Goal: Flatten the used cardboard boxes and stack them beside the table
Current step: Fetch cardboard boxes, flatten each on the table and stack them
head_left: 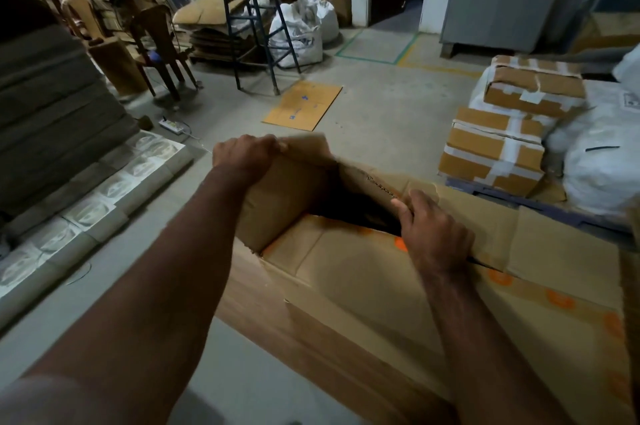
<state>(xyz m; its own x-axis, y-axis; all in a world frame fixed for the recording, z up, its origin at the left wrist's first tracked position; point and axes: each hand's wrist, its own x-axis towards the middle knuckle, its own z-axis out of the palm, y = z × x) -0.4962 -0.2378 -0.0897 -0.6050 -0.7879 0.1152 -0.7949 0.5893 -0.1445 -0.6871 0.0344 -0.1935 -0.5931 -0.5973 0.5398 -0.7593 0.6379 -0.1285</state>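
Note:
A large brown cardboard box (363,272) with orange-printed tape lies in front of me on a wooden table (277,331). Its left end is open, showing a dark inside. My left hand (246,156) grips the top edge of the raised end flap at the far left corner. My right hand (429,230) holds the edge of the far top flap beside the opening, fingers curled over it. A flattened cardboard sheet (303,105) lies on the floor beyond the box.
Taped cardboard parcels (498,144) and white sacks (602,161) stand at the right. A blue step stool (252,19), chairs (159,47), filled sacks (301,30) and piled flat cardboard (211,16) are at the back. Stacked packs (69,203) line the left. A power strip (171,124) lies on the floor.

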